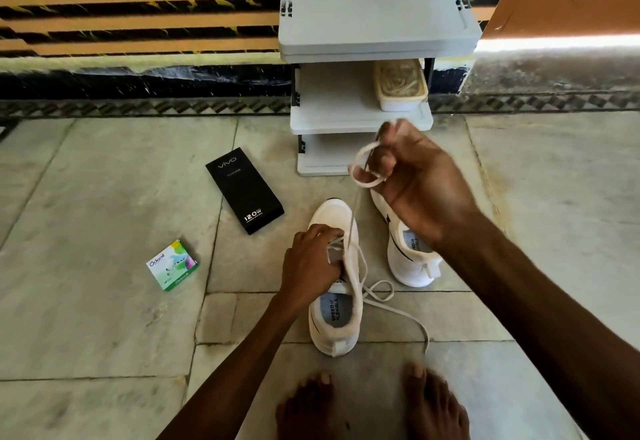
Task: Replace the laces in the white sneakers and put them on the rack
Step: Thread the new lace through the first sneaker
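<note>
head view, l to r: small green odonil box (172,265) and black vivo box (244,190) lie on stone floor (104,335). left hand (310,261) grips near sneaker (334,315) at its lacing part, fingers curled; the shoe stands before bare feet (433,401). white lace (377,295) goes up from it to right hand (415,183), raised, fingers closed w/ lace looped around them. second sneaker (408,259) stands just beside, partly under this hand. grey rack (374,23) is behind, w/ a container (400,84) on its middle shelf.
</note>
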A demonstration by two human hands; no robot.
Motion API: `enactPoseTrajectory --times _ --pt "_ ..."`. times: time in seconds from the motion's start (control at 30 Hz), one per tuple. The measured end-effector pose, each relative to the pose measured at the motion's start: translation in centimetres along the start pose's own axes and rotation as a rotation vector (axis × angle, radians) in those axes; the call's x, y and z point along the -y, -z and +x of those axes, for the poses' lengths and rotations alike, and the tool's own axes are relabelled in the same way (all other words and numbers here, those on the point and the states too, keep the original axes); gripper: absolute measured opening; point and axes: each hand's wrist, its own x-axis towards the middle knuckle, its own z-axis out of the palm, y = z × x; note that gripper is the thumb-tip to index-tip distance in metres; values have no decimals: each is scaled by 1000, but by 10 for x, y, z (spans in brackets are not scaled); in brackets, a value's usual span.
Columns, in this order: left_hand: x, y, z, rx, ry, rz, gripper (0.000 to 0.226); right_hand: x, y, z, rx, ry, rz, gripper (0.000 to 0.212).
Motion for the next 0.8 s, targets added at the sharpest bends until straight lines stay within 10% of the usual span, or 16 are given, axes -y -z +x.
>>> enactPoseTrajectory --times 0.3,0.57,0.8 --pt "0 -1 -2 2 11 -19 55 -23 4 -5 -268 275 -640 24" --pt "-2 -5 -3 -29 31 7 57 15 -26 -1 -116 205 -201 29" --pt "-1 -7 -5 -62 17 -25 54 21 -29 -5 -180 -5 -285 30"
